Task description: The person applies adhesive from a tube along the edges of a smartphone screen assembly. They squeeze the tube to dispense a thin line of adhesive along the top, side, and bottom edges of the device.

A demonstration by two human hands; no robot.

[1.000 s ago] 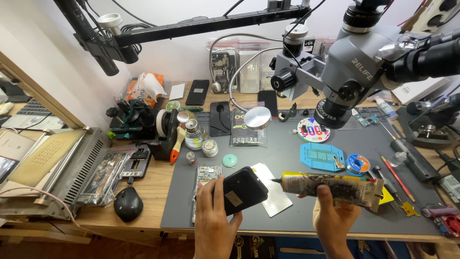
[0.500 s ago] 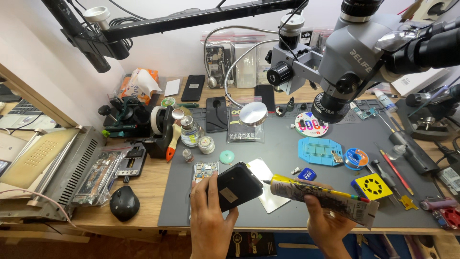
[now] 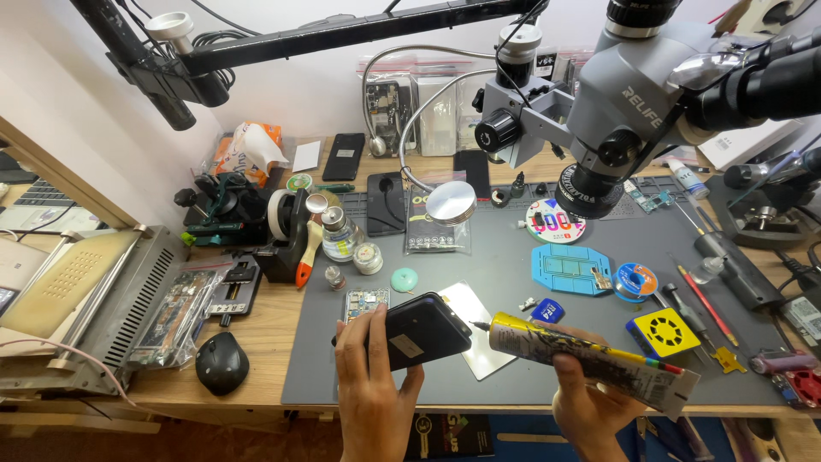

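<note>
My left hand [image 3: 369, 376] holds a black phone back cover [image 3: 416, 329] tilted above the grey work mat [image 3: 505, 257]. My right hand [image 3: 590, 402] grips a long yellow and black glue tube [image 3: 590, 355], its thin black nozzle pointing left, close to the cover's right edge. A shiny metal plate [image 3: 479, 329] lies on the mat under the cover and tube. A small circuit board [image 3: 366, 301] rests just beyond my left fingers.
A grey microscope [image 3: 633, 103] hangs over the mat's far right. On the mat lie a blue plastic jig [image 3: 571, 267], a yellow square fan part [image 3: 664, 331], a solder spool [image 3: 635, 281] and small jars [image 3: 340, 235]. A black mouse [image 3: 221, 362] and metal tray [image 3: 94, 295] sit left.
My view has shifted slightly. The tube has moved a little left, bringing its nozzle closer to the cover's edge; the left hand keeps the cover in much the same place.
</note>
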